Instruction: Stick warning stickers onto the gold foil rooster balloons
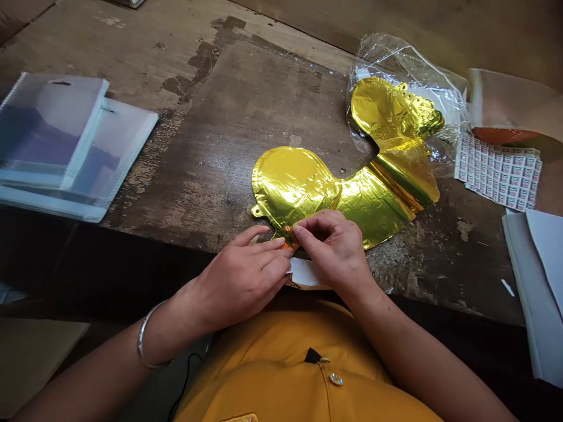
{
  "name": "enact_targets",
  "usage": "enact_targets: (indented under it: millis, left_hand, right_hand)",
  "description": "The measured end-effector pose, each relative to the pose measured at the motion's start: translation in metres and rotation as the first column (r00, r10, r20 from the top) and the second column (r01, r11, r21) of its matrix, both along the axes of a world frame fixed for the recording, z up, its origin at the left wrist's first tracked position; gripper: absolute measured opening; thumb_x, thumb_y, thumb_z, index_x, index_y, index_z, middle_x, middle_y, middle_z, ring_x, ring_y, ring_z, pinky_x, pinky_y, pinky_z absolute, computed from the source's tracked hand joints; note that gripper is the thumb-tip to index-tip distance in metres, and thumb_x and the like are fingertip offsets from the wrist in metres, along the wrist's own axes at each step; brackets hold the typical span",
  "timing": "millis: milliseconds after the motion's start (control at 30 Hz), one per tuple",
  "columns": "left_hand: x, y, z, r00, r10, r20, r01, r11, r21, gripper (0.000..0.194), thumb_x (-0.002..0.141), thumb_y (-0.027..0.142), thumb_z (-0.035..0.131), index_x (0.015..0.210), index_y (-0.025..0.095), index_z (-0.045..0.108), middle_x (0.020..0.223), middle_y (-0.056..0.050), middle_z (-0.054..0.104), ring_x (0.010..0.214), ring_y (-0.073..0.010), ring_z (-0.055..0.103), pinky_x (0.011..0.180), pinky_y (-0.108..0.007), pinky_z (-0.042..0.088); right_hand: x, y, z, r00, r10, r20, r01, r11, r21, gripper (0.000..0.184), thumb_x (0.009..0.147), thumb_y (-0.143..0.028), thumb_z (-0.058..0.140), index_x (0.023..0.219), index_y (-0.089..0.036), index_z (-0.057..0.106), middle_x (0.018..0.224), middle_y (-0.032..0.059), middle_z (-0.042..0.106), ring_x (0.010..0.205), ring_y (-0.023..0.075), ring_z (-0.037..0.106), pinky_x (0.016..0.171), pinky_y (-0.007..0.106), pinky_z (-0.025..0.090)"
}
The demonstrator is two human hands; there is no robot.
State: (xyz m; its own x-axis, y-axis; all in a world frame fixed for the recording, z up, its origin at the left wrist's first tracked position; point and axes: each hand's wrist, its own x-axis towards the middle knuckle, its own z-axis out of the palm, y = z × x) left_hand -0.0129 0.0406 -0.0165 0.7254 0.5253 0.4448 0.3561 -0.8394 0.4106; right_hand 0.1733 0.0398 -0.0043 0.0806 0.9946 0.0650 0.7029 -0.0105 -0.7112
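Observation:
A shiny gold foil balloon [299, 176], flat and uninflated, lies curved across the dark wooden table. My right hand [336, 249] pinches at its near lower edge, thumb against forefinger, beside a small orange-tinted spot. Opposite it, my left hand [250, 269] lies with fingers stretched out, their tips on the same edge of the foil. Exactly what sits under those fingertips is partly hidden. Between my hands, at the table's front edge, a white paper-like strip [305, 274] shows, partly covered by both.
Clear plastic sleeves [48, 129] are stacked on the left. A crinkled clear bag [409, 55] lies behind the balloon's far end. Sheets of small printed stickers [497, 170] and white papers [528, 281] are at the right. The wooden table [211, 158] has a worn surface.

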Motion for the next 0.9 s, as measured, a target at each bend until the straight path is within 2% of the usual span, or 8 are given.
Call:
enact_targets:
  millis: [367, 733, 900]
  left_hand:
    - [-0.0003, 0.0003, 0.0016, 1.000, 0.002, -0.021, -0.003, 1.000, -0.030, 0.013, 0.093, 0.018, 0.049, 0.093, 0.016, 0.062, 0.107, -0.004, 0.074, 0.108, -0.0175, 0.066, 0.110, -0.040, 0.033]
    - [0.0000, 0.0006, 0.0036, 1.000, 0.005, -0.027, -0.006, 1.000, -0.024, 0.015, 0.093, 0.017, 0.048, 0.096, 0.014, 0.062, 0.101, -0.005, 0.074, 0.105, -0.0174, 0.066, 0.109, -0.038, 0.033]
    - [0.0004, 0.0000, 0.0043, 0.999, 0.009, -0.031, -0.010, 1.000, -0.018, 0.015, 0.093, 0.017, 0.047, 0.095, 0.013, 0.062, 0.098, -0.005, 0.075, 0.100, -0.0176, 0.068, 0.107, -0.039, 0.034]
  right_hand:
    - [-0.0012, -0.0020, 0.0026, 0.999, -0.019, -0.033, 0.019, 1.000, -0.015, 0.013, 0.078, -0.029, 0.065, 0.069, -0.020, 0.068, 0.070, 0.0017, 0.066, 0.074, 0.0174, 0.058, 0.070, 0.033, 0.045]
    - [-0.0044, -0.0011, 0.0014, 0.996, -0.023, 0.083, 0.022, 1.000, 0.016, 0.014, 0.078, -0.026, 0.063, 0.067, -0.020, 0.066, 0.069, 0.0019, 0.065, 0.075, 0.0180, 0.056, 0.070, 0.033, 0.043]
    - [-0.0069, -0.0011, 0.0029, 0.981, 0.018, 0.194, -0.015, 1.000, -0.014, 0.014, 0.078, -0.029, 0.066, 0.067, -0.021, 0.062, 0.071, 0.0020, 0.064, 0.076, 0.0188, 0.054, 0.070, 0.033, 0.040]
